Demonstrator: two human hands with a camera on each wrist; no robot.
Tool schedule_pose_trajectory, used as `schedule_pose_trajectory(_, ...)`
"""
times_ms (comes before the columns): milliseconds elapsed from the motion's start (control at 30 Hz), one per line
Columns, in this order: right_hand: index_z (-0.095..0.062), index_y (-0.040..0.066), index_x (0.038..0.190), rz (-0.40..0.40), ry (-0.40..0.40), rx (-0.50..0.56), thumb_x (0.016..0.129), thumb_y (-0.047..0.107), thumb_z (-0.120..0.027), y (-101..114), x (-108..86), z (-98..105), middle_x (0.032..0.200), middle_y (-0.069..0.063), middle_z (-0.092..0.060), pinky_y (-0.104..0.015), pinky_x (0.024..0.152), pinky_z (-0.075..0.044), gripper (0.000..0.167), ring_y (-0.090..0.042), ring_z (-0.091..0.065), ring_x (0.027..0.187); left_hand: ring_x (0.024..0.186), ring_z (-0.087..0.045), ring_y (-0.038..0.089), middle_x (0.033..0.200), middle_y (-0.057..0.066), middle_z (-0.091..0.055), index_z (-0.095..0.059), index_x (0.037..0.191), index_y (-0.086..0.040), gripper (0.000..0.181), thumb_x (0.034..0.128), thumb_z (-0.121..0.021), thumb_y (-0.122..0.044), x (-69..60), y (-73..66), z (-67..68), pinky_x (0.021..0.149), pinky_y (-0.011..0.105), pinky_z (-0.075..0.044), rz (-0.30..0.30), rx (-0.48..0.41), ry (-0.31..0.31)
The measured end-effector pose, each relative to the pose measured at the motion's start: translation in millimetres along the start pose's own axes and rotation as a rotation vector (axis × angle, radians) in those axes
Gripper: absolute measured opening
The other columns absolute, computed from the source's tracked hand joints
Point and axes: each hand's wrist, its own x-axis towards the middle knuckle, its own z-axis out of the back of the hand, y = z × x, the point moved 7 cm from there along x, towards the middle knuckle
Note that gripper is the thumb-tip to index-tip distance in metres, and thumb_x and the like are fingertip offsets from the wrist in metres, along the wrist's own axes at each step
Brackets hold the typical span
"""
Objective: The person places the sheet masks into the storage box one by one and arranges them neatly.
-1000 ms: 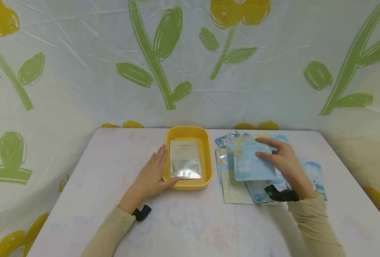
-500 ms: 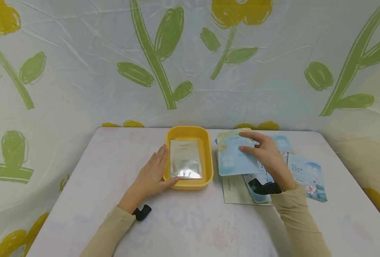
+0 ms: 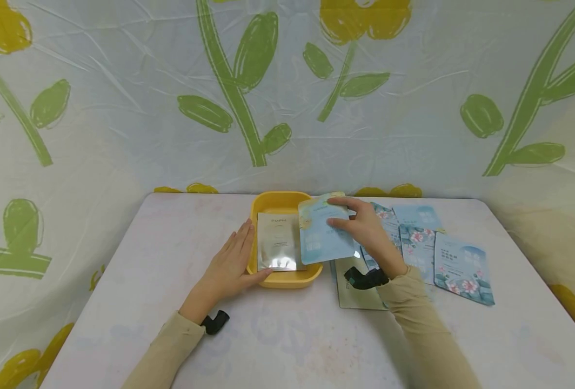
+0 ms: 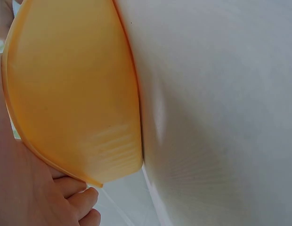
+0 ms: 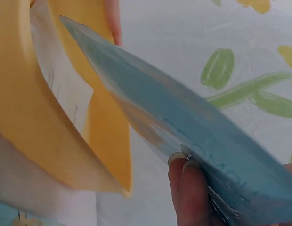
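Observation:
In the head view my right hand [image 3: 362, 227] pinches a light blue sheet mask packet [image 3: 320, 237], tilted above the right rim of a yellow tray [image 3: 314, 276]. In the right wrist view, fingertips [image 5: 193, 193] press against the blue packet [image 5: 183, 113] from below. Inside the tray lies a silvery sheet mask packet [image 3: 279, 243], its right edge hidden by the blue one. My left hand [image 3: 224, 267] rests against the tray's left side, fingers stretched along the rim and thumb over the near left corner. The left wrist view shows this hand at the tray's rim [image 4: 85, 94].
Right of the tray, several blue flowered packets [image 3: 464, 270] lie spread and partly overlapping on the white table [image 3: 287, 346]. A pale packet [image 3: 358, 294] lies there too, partly under my right wrist. A flower-printed cloth [image 3: 146, 108] hangs behind the table.
My right hand has carried the blue sheet mask packet leftward from above the pile to over the tray's right side, uncovering more packets. The left hand and tray have stayed put.

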Motion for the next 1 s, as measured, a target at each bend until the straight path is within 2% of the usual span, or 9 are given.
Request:
schedule_pose_trajectory(67,-0.060,0.006,0.137,0.000,0.001,0.003,0.090,0.008,-0.071,1.2,5.5,-8.0,0.146,-0.015,-0.049,-0.046,0.093,-0.050,0.048,-0.032,-0.055,0.117,0.152,-0.003,0.024,0.165,0.017,-0.001,-0.005,0.156,0.005,0.108,0.0920,-0.047,-0.071,-0.1,-0.4,0.2,0.123,0.042,-0.010,-0.002,0.000,-0.004)
schedule_pose_trajectory(300,-0.061,0.002,0.135,-0.011,0.055,0.031,0.090,0.005,-0.071,4.1,22.8,-36.2,0.146,-0.018,-0.049,-0.050,0.107,-0.041,0.047,-0.034,-0.046,0.132,0.152,-0.004,0.024,0.165,0.018,-0.003,-0.006,0.156,0.006,0.108,0.0916,-0.045,-0.072,-0.1,-1.0,1.8,0.123,0.042,-0.011,0.002,0.003,-0.006)
schedule_pose_trajectory(433,-0.059,0.003,0.137,-0.033,0.104,0.021,0.091,0.006,-0.069,7.1,29.1,-47.6,0.147,-0.018,-0.048,-0.050,0.104,-0.044,0.047,-0.035,-0.048,0.129,0.152,-0.004,0.024,0.165,0.018,-0.002,-0.005,0.156,0.005,0.108,0.0918,-0.045,-0.072,0.0,-1.4,2.2,0.123,0.042,-0.011,0.003,0.001,0.004)
schedule_pose_trajectory(600,-0.056,-0.001,0.139,-0.039,0.180,0.054,0.091,0.002,-0.066,15.9,36.4,-60.5,0.147,-0.020,-0.046,-0.049,0.105,-0.043,0.048,-0.036,-0.043,0.132,0.152,-0.002,0.024,0.165,0.017,0.000,-0.004,0.156,0.005,0.108,0.0923,-0.044,-0.071,-0.3,-1.5,2.0,0.123,0.042,-0.010,0.007,0.007,0.018)
schedule_pose_trajectory(700,-0.053,-0.003,0.140,-0.068,0.226,0.078,0.091,-0.002,-0.064,18.0,42.4,-70.7,0.146,-0.022,-0.045,-0.046,0.099,-0.048,0.049,-0.036,-0.049,0.124,0.152,-0.003,0.024,0.165,0.017,-0.001,-0.004,0.156,0.005,0.107,0.0926,-0.044,-0.071,-0.3,-1.7,2.2,0.123,0.042,-0.010,0.004,0.008,0.014)
schedule_pose_trajectory(833,-0.053,-0.005,0.139,-0.102,0.264,0.070,0.089,-0.008,-0.062,17.0,50.7,-85.4,0.136,-0.025,-0.049,-0.035,0.080,-0.056,0.051,-0.032,-0.059,0.101,0.152,-0.003,0.024,0.165,0.017,-0.001,-0.004,0.156,0.005,0.107,0.0927,-0.046,-0.070,-0.6,-2.0,2.8,0.123,0.042,-0.011,-0.001,0.004,0.010)
schedule_pose_trajectory(933,-0.052,-0.007,0.138,-0.112,0.284,0.066,0.085,-0.012,-0.059,14.7,54.7,-94.7,0.129,-0.027,-0.052,-0.030,0.073,-0.055,0.054,-0.027,-0.058,0.093,0.152,-0.003,0.024,0.165,0.017,-0.001,-0.004,0.156,0.005,0.107,0.0927,-0.046,-0.070,-0.5,-2.0,2.6,0.123,0.042,-0.011,-0.003,0.005,0.009)
schedule_pose_trajectory(1000,-0.052,-0.008,0.138,-0.104,0.292,0.048,0.082,-0.014,-0.058,13.5,55.6,-98.8,0.128,-0.027,-0.054,-0.028,0.073,-0.053,0.056,-0.027,-0.056,0.091,0.152,-0.003,0.024,0.165,0.017,-0.002,-0.004,0.156,0.005,0.107,0.0928,-0.046,-0.069,-0.2,-1.8,2.4,0.123,0.042,-0.011,-0.005,0.006,0.007)
